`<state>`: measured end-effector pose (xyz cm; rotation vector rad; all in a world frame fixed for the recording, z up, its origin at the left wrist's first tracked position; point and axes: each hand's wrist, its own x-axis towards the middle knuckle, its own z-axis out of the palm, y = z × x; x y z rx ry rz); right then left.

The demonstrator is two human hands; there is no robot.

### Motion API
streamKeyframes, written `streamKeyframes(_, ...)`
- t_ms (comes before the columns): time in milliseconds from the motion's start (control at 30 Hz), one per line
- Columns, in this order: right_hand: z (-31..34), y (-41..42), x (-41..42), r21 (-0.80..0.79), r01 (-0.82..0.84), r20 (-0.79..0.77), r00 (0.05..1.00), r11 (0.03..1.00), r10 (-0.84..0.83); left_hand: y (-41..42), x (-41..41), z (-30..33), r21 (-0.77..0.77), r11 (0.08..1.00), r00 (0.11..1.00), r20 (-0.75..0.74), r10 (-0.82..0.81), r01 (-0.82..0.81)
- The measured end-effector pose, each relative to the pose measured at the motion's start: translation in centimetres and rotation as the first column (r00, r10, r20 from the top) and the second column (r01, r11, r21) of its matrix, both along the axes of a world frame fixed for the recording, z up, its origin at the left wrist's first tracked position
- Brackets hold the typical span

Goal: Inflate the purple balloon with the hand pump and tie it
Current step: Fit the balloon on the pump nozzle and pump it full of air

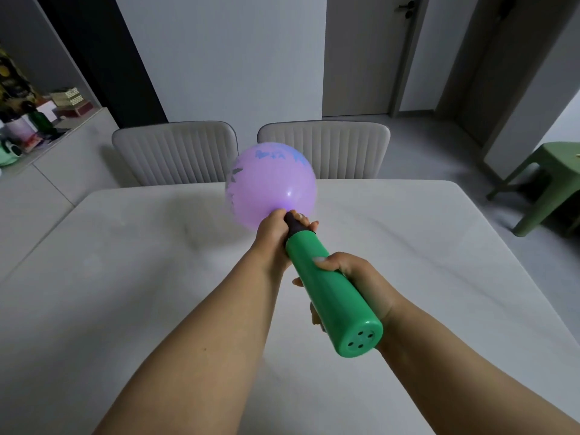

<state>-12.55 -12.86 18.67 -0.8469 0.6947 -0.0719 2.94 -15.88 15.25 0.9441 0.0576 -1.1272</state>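
Balloon (271, 186) sits at frame centre, held above the far half of the table (125, 277); it is round and partly filled, purple with blue and dark print on its upper and left sides; its neck is on the dark nozzle of the pump (332, 290), hidden under fingers. Left hand (273, 233) is clenched around the neck and nozzle, pinching the rubber to the tip; right hand (357, 277) wraps the green barrel just below centre, thumb on top, fingers curled underneath. The pump runs diagonally from centre toward lower right, its vented end cap nearest the camera; the barrel appears pushed fully in, as little of the dark shaft shows.

Step in hand, as judged: pumping, with tying not yet begun. To do it well: keep the left pinch firm and unmoving, so the neck neither slips off nor leaks; drive the barrel with the right hand only, straight along the pump axis, in full even strokes; avoid twisting, which could roll the neck off the nozzle; keep the balloon clear of the table edge and the chairs (175, 152) at upper centre. Stop while the neck stays slack enough to stretch; pinch it shut before withdrawing the nozzle, or air will escape.
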Motion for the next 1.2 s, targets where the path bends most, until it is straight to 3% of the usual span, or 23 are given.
streamKeyframes(200,-0.4,-1.0,0.6,0.051,0.016,-0.032,0.999,0.999,-0.014,0.3,0.0,-0.6,0.042,0.999,0.999,-0.013,0.032,-0.031)
streamKeyframes(300,-0.8,-1.6,1.8,0.057,0.085,-0.089,0.993,0.995,-0.079,0.7,-1.1,-0.5,0.09,0.994,0.998,0.038,-0.058,0.054)
streamKeyframes(533,-1.7,-1.9,2.6,-0.073,0.127,-0.273,0.951,0.989,-0.142,1.0,-1.4,-1.8,0.2,0.966,0.984,0.034,-0.173,0.163)
streamKeyframes(800,-2.4,-2.0,3.0,-0.142,0.091,-0.353,0.926,0.986,-0.136,0.0,-1.2,-2.5,0.274,0.957,0.991,0.061,-0.117,0.096)
streamKeyframes(933,-2.9,-1.3,2.2,-0.156,0.001,-0.398,0.915,0.988,-0.064,-0.3,1.7,-3.6,0.309,0.95,0.989,0.145,0.004,-0.049)
streamKeyframes(1000,-3.7,-1.3,1.8,-0.212,0.009,-0.411,0.906,0.977,-0.098,-0.6,2.8,-3.8,0.341,0.938,0.978,0.207,-0.011,-0.062)
streamKeyframes(1067,-4.8,-2.0,1.9,-0.418,-0.067,-0.469,0.87,0.906,-0.152,-0.8,2.5,-3.4,0.36,0.932,0.964,0.259,-0.051,-0.048)
streamKeyframes(1133,-6.2,-2.8,1.8,-0.634,-0.239,-0.555,0.803,0.735,-0.217,-0.8,1.9,-3.3,0.361,0.932,0.95,0.298,-0.088,-0.027)
streamKeyframes(1200,-7.9,-3.6,1.1,-0.717,-0.32,-0.596,0.743,0.62,-0.305,-0.8,1.8,-3.4,0.368,0.929,0.933,0.344,-0.109,-0.027)
